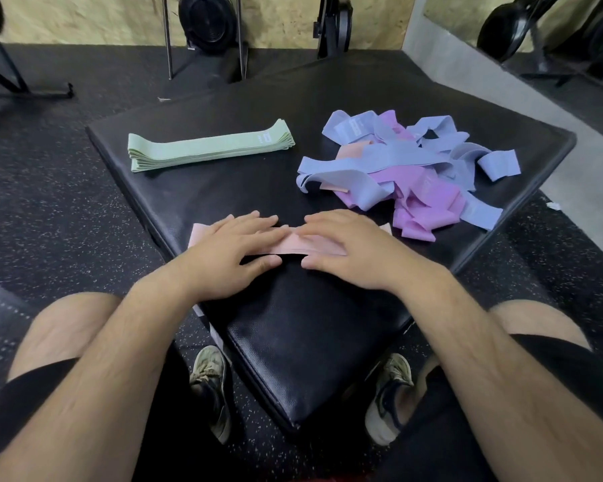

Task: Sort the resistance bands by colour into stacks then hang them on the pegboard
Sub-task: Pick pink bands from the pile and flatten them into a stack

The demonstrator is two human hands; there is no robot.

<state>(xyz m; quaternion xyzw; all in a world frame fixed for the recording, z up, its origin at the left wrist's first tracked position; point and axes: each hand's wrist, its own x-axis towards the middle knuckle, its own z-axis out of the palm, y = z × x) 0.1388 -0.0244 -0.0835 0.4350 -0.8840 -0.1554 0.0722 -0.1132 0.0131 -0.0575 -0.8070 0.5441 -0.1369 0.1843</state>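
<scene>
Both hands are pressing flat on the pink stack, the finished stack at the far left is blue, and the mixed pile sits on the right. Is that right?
No. In the head view the finished stack at the far left is green, not blue. The rest holds: the left hand and right hand press flat on the pink stack, and the mixed pile sits on the right.

Single view: head-worn wide-angle camera, looking forward and steeply down, close over black padded mat. Shoes low in frame, wall along top.
</scene>
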